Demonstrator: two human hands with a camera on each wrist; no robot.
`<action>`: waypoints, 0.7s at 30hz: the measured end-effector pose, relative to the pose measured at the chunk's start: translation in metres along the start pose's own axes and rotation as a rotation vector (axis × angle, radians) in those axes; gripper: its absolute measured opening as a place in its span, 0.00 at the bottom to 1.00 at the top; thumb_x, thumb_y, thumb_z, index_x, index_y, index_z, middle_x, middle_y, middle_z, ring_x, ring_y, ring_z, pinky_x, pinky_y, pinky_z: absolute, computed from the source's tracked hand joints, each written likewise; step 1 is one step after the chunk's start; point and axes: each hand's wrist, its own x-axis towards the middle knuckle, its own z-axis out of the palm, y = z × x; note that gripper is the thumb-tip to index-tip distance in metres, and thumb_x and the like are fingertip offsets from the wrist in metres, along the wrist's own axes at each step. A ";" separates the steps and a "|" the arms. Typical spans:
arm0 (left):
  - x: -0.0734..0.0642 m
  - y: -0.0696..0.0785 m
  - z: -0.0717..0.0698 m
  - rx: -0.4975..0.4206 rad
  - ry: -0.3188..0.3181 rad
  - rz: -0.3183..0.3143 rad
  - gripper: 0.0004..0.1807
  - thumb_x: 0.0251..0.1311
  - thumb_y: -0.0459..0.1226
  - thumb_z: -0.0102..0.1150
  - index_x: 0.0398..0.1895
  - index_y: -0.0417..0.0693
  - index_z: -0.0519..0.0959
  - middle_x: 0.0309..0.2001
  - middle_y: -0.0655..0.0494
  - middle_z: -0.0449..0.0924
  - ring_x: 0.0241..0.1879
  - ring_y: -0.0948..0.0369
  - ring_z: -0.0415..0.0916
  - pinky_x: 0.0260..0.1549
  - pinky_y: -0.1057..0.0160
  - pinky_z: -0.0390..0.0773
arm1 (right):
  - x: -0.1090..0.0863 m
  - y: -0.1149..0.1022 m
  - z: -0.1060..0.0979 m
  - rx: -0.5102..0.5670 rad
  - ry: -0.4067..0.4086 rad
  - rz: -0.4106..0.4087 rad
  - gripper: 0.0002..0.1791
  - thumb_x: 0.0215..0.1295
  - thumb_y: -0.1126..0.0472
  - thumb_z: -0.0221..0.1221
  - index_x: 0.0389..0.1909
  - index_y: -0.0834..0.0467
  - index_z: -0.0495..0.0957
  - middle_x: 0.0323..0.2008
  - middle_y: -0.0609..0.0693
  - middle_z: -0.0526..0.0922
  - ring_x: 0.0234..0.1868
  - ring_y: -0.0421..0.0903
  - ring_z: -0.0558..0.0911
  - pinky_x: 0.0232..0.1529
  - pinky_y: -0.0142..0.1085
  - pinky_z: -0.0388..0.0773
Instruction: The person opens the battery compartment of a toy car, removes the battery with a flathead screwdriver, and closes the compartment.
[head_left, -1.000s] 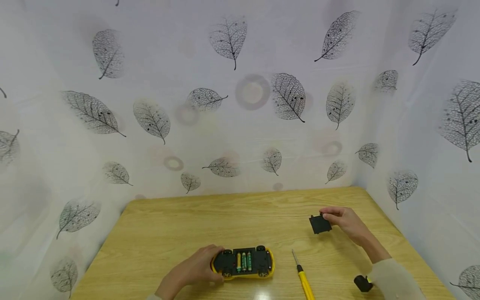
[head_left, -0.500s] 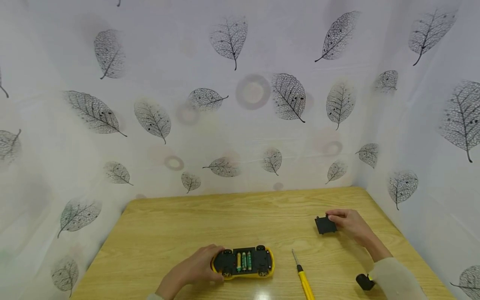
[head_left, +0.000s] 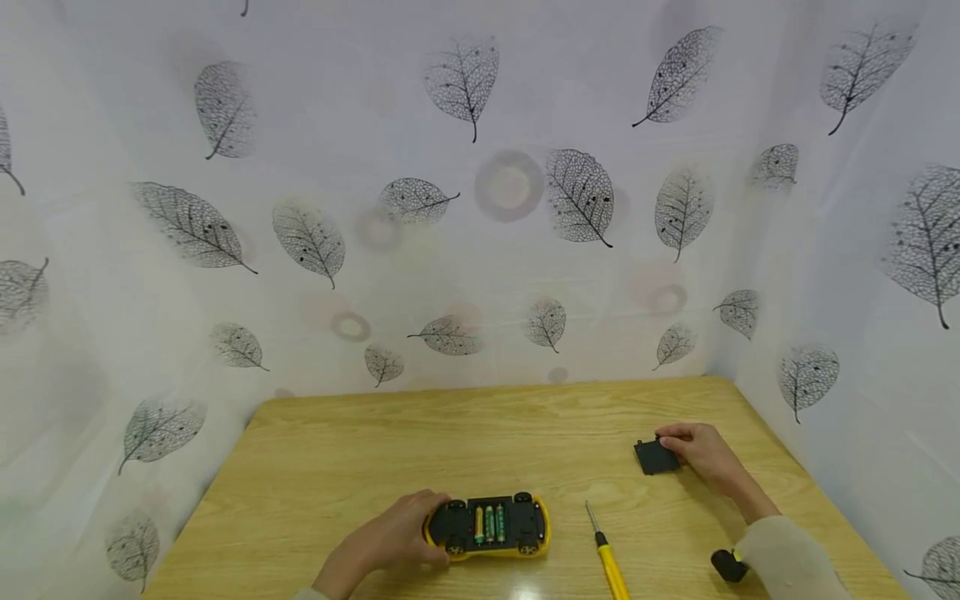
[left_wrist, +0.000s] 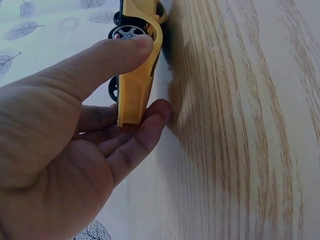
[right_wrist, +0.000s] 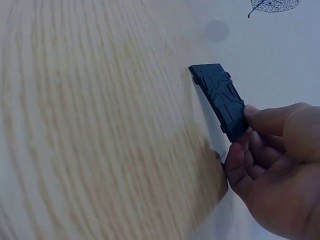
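A yellow toy car [head_left: 538, 533] lies upside down on the table, its black underside up and several green batteries [head_left: 490, 525] in the open battery compartment. My left hand [head_left: 397, 532] grips the car's left end; in the left wrist view the thumb [left_wrist: 122, 56] presses the side by a wheel and the fingers curl beneath the body. Far to the right, my right hand [head_left: 705, 457] pinches a black battery cover [head_left: 656, 457] by its edge. The right wrist view has this cover [right_wrist: 218, 97] tilted close over the tabletop, thumb on one side, fingers behind.
A yellow-handled screwdriver [head_left: 610, 562] lies between the hands, its tip pointing away. A small black object [head_left: 728, 566] is beside the right sleeve [head_left: 787, 557]. White leaf-patterned sheeting [head_left: 465, 250] closes off the back and sides of the wooden table [head_left: 450, 433].
My right hand has carried the battery cover a little to the right and down towards the tabletop. The left hand and the toy car have stayed put.
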 end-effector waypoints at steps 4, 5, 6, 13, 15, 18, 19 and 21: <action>0.000 0.000 0.000 -0.005 -0.004 -0.001 0.40 0.51 0.46 0.80 0.65 0.41 0.76 0.53 0.56 0.79 0.49 0.61 0.76 0.50 0.56 0.77 | 0.001 0.003 0.001 -0.065 0.025 -0.022 0.17 0.75 0.66 0.59 0.55 0.76 0.79 0.50 0.67 0.84 0.38 0.39 0.82 0.35 0.32 0.80; 0.000 0.000 0.000 -0.008 -0.005 -0.002 0.40 0.51 0.46 0.80 0.65 0.41 0.76 0.53 0.56 0.79 0.49 0.61 0.76 0.49 0.57 0.77 | 0.002 0.004 0.001 -0.096 0.040 -0.035 0.16 0.75 0.66 0.59 0.54 0.75 0.80 0.50 0.67 0.84 0.41 0.42 0.82 0.36 0.32 0.80; 0.000 0.000 0.000 -0.010 -0.006 -0.003 0.39 0.51 0.46 0.80 0.65 0.41 0.76 0.53 0.56 0.79 0.49 0.61 0.75 0.49 0.57 0.77 | 0.002 0.006 0.002 -0.133 0.052 -0.050 0.15 0.75 0.67 0.59 0.53 0.74 0.81 0.50 0.66 0.85 0.43 0.46 0.83 0.38 0.32 0.80; -0.001 0.003 -0.001 -0.016 -0.009 -0.023 0.40 0.51 0.46 0.80 0.66 0.42 0.76 0.55 0.54 0.79 0.50 0.58 0.75 0.49 0.55 0.77 | 0.004 0.009 0.006 -0.292 0.114 -0.123 0.12 0.74 0.67 0.60 0.49 0.71 0.84 0.47 0.66 0.86 0.54 0.67 0.81 0.52 0.53 0.79; -0.001 0.003 -0.001 -0.018 -0.009 -0.024 0.40 0.51 0.46 0.80 0.66 0.42 0.76 0.55 0.54 0.79 0.50 0.58 0.75 0.49 0.55 0.77 | 0.004 0.007 0.007 -0.294 0.112 -0.119 0.12 0.74 0.67 0.59 0.50 0.71 0.84 0.48 0.66 0.86 0.55 0.68 0.80 0.54 0.57 0.77; -0.001 0.003 -0.001 -0.020 -0.008 -0.024 0.40 0.51 0.46 0.80 0.66 0.42 0.76 0.54 0.54 0.79 0.50 0.58 0.75 0.49 0.55 0.77 | 0.003 0.006 0.008 -0.304 0.111 -0.114 0.12 0.74 0.68 0.59 0.50 0.72 0.83 0.48 0.68 0.85 0.55 0.69 0.80 0.54 0.58 0.77; -0.001 0.003 -0.001 -0.020 -0.007 -0.024 0.40 0.51 0.46 0.80 0.66 0.42 0.76 0.55 0.54 0.79 0.50 0.58 0.75 0.49 0.55 0.77 | 0.003 0.006 0.009 -0.306 0.114 -0.109 0.12 0.74 0.68 0.59 0.50 0.72 0.83 0.48 0.68 0.85 0.55 0.69 0.80 0.54 0.58 0.77; -0.001 0.003 -0.001 -0.022 -0.003 -0.022 0.40 0.50 0.46 0.80 0.66 0.41 0.76 0.55 0.54 0.79 0.50 0.58 0.75 0.50 0.55 0.77 | 0.003 0.006 0.010 -0.307 0.124 -0.099 0.12 0.74 0.68 0.59 0.50 0.71 0.84 0.48 0.67 0.85 0.54 0.69 0.80 0.53 0.58 0.77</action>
